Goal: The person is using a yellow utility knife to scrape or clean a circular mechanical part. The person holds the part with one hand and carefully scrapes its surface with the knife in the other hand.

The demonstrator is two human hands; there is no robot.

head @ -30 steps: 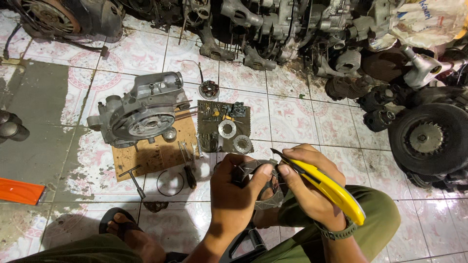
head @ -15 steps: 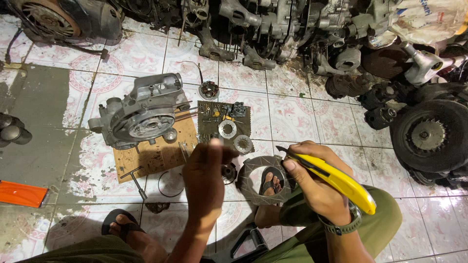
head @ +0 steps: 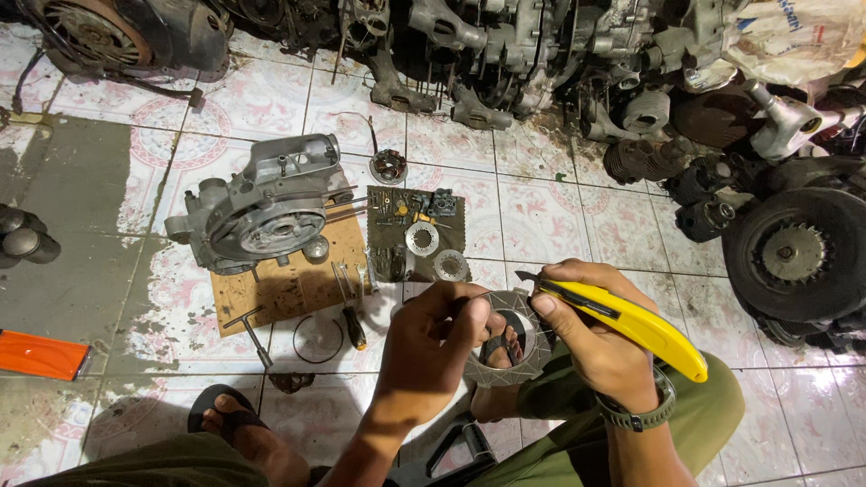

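- Both our hands close on the work: the left hand [head: 433,347] pinches the near-left rim of a grey friction ring [head: 505,338], held up over our lap, and the right hand [head: 591,338] wraps a yellow utility knife [head: 631,325], blade tip at the ring's far edge.
- We judge the trimming under way, not finished; the ring looks whole.
- Left of us, the engine casing [head: 262,203] sits on its wooden board [head: 289,289], with small parts laid on a dark mat [head: 415,236], not yet fitted.
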